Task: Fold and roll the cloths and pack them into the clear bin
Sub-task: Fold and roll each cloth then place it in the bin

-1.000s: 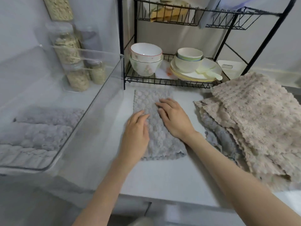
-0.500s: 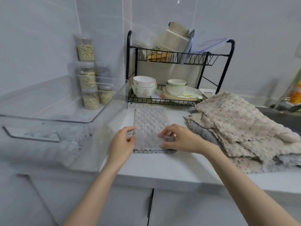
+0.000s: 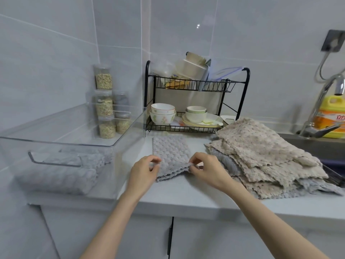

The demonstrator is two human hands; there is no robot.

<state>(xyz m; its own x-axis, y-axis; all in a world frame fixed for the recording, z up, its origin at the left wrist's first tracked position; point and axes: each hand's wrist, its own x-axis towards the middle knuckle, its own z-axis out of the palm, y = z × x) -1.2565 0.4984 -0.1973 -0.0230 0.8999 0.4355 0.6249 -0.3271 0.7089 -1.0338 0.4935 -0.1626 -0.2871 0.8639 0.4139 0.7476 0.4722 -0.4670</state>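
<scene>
the folded grey cloth (image 3: 170, 156) sits mid-frame on the counter (image 3: 186, 195). the left hand (image 3: 142, 171) and the right hand (image 3: 207, 168) each pinch a near corner, lifting that edge a bit to start the roll, i'd guess. the clear bin (image 3: 78, 144), left of frame, has grey rolls in it already. risk from here: if one hand rolls ahead of the other, the roll goes cone-shaped, or the fold slips open. the cloth pile (image 3: 261, 156) waits at right.

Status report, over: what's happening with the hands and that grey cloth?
Left hand, right hand each pinch near edge of grey cloth. Rolled cloths already in clear bin. Nothing seen blocking.
</scene>
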